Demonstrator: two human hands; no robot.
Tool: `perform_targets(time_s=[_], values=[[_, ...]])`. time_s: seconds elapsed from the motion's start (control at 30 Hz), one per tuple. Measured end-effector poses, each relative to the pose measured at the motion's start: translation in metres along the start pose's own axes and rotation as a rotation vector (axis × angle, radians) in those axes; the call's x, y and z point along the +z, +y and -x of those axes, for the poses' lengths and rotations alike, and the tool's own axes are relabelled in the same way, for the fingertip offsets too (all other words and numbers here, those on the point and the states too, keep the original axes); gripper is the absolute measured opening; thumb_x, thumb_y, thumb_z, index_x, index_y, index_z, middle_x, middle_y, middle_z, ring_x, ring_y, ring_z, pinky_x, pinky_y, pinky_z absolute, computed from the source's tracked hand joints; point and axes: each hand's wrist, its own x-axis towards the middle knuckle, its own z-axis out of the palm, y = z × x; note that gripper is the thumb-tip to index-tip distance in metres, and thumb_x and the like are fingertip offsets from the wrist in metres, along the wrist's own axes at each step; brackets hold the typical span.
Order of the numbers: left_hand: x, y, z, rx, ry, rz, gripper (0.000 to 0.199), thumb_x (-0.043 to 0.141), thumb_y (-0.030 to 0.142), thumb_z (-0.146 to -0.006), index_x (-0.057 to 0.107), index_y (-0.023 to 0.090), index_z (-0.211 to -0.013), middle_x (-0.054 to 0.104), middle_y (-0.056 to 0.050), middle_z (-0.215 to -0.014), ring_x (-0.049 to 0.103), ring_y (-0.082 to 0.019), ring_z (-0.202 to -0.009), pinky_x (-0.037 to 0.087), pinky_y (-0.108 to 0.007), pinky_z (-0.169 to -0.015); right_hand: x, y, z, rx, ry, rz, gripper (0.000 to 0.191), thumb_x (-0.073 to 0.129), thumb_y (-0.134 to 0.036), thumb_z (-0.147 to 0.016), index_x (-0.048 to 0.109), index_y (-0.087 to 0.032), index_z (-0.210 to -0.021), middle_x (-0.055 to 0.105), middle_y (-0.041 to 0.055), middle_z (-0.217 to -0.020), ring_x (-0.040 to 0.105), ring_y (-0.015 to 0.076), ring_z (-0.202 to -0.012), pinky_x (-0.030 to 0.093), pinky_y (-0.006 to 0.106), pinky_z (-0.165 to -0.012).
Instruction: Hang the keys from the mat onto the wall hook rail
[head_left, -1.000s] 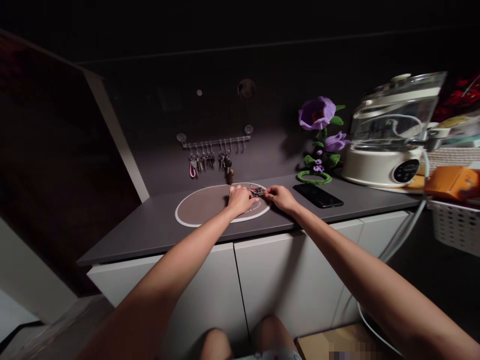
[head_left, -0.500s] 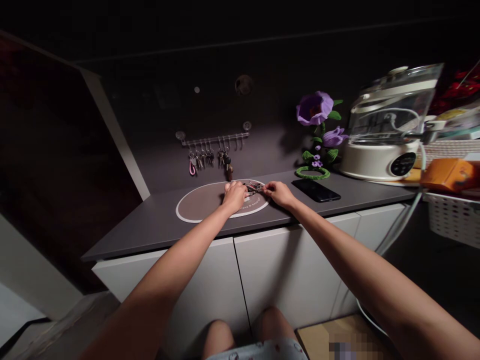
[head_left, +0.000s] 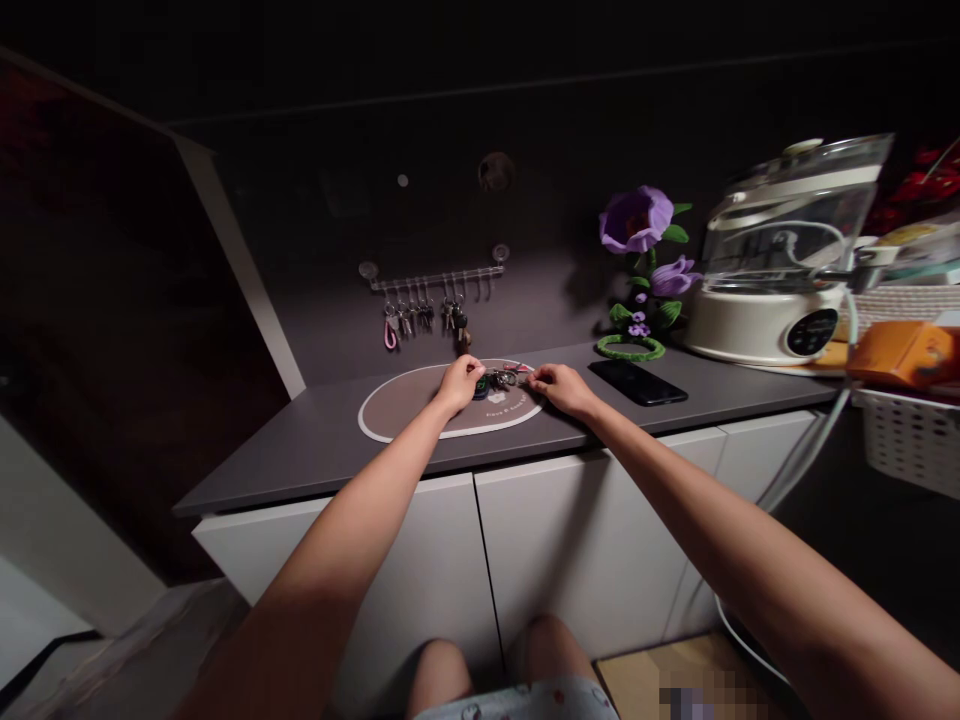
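Over the placemat (head_left: 401, 402), left hand (head_left: 460, 384) curled at the keys (head_left: 499, 380), right hand (head_left: 559, 389) pinching them.

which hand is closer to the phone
Right: the right hand rests just left of the phone, apart from it; the left hand is farther left, past the keys.

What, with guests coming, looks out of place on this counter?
A bunch of keys lies on the oval placemat between the left hand and right hand, while other keys hang from the wall hook rail.
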Motion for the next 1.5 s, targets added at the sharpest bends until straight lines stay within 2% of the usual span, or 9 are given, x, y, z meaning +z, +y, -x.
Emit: perform_targets(time_s=[0.1, 0.2, 0.33, 0.53, 0.73, 0.87, 1.07, 1.27, 1.5], values=[[0.001, 0.001, -0.002, -0.126, 0.003, 0.218, 0.004, 0.047, 0.018, -0.079, 0.05, 0.016, -0.076, 0.059, 0.0, -0.072, 0.055, -0.011, -0.07, 0.043, -0.025, -0.07, 0.001, 0.0, 0.0, -0.038, -0.016, -0.021, 0.016, 0.053, -0.025, -0.073, 0.064, -0.015, -0.079, 0.065, 0.0013, -0.072, 0.054, 0.0111, -0.064, 0.038, 0.02, -0.062], [-0.001, 0.004, -0.003, -0.226, -0.026, 0.468, 0.006, 0.044, 0.02, -0.082, 0.046, 0.017, -0.078, 0.062, -0.002, -0.075, 0.06, -0.01, -0.074, 0.044, -0.027, -0.077, 0.001, -0.001, 0.0, -0.069, -0.019, -0.027, 0.016, 0.053, -0.026, -0.073, 0.064, -0.016, -0.079, 0.065, 0.0014, -0.072, 0.055, 0.0114, -0.064, 0.038, 0.02, -0.062], [-0.005, 0.005, -0.004, -0.292, -0.063, 0.749, 0.008, 0.044, 0.024, -0.085, 0.041, 0.017, -0.081, 0.065, -0.007, -0.085, 0.063, -0.012, -0.082, 0.044, -0.034, -0.085, 0.001, -0.002, 0.0, -0.082, -0.018, 0.0, 0.016, 0.053, -0.025, -0.073, 0.065, -0.016, -0.079, 0.066, 0.0015, -0.073, 0.054, 0.0119, -0.065, 0.038, 0.021, -0.064], [-0.017, 0.003, -0.005, -0.376, -0.063, 1.041, 0.005, 0.039, 0.02, -0.087, 0.037, 0.018, -0.083, 0.064, -0.009, -0.089, 0.064, -0.018, -0.084, 0.048, -0.043, -0.082, 0.0, -0.003, 0.0, -0.057, -0.036, 0.008, 0.019, 0.052, -0.028, -0.074, 0.064, -0.016, -0.08, 0.064, 0.001, -0.071, 0.053, 0.0113, -0.062, 0.037, 0.02, -0.061], [-0.027, 0.0, -0.008, -0.387, -0.036, 1.167, 0.008, 0.033, 0.015, -0.087, 0.036, 0.018, -0.08, 0.062, -0.01, -0.094, 0.063, -0.02, -0.091, 0.049, -0.045, -0.081, -0.001, -0.006, 0.001, -0.098, -0.044, 0.074, 0.023, 0.049, -0.033, -0.075, 0.064, -0.016, -0.081, 0.063, 0.0007, -0.069, 0.05, 0.0115, -0.061, 0.035, 0.021, -0.059], [-0.03, -0.003, -0.01, -0.387, -0.024, 1.24, 0.013, 0.031, 0.015, -0.087, 0.036, 0.019, -0.076, 0.062, -0.01, -0.096, 0.063, -0.019, -0.092, 0.051, -0.043, -0.079, -0.001, -0.008, 0.002, -0.129, -0.045, 0.053, 0.026, 0.049, -0.035, -0.076, 0.065, -0.016, -0.084, 0.065, 0.0018, -0.075, 0.053, 0.0125, -0.066, 0.037, 0.021, -0.063], [-0.031, -0.002, -0.01, -0.394, -0.036, 1.327, 0.016, 0.032, 0.015, -0.087, 0.038, 0.018, -0.073, 0.061, -0.012, -0.103, 0.06, -0.02, -0.1, 0.048, -0.045, -0.084, 0.003, -0.016, -0.003, -0.163, -0.038, 0.028, 0.027, 0.049, -0.035, -0.077, 0.066, -0.016, -0.085, 0.067, 0.0038, -0.081, 0.057, 0.0147, -0.071, 0.04, 0.023, -0.067], [-0.033, 0.003, -0.011, -0.408, 0.013, 1.392, 0.017, 0.033, 0.013, -0.086, 0.043, 0.016, -0.072, 0.061, -0.012, -0.104, 0.057, -0.021, -0.105, 0.046, -0.049, -0.087, 0.026, -0.035, -0.026, -0.216, -0.017, -0.158, 0.028, 0.051, -0.038, -0.076, 0.064, -0.016, -0.086, 0.067, 0.0037, -0.08, 0.057, 0.0138, -0.07, 0.041, 0.024, -0.067], [-0.036, 0.0, -0.014, -0.349, 0.068, 1.465, 0.018, 0.035, 0.011, -0.085, 0.04, 0.017, -0.068, 0.062, -0.012, -0.098, 0.059, -0.023, -0.102, 0.049, -0.045, -0.082, 0.052, -0.057, -0.048, -0.22, -0.018, -0.484, 0.032, 0.062, -0.042, -0.066, 0.061, -0.015, -0.081, 0.064, 0.0029, -0.078, 0.054, 0.0119, -0.069, 0.041, 0.024, -0.067]])
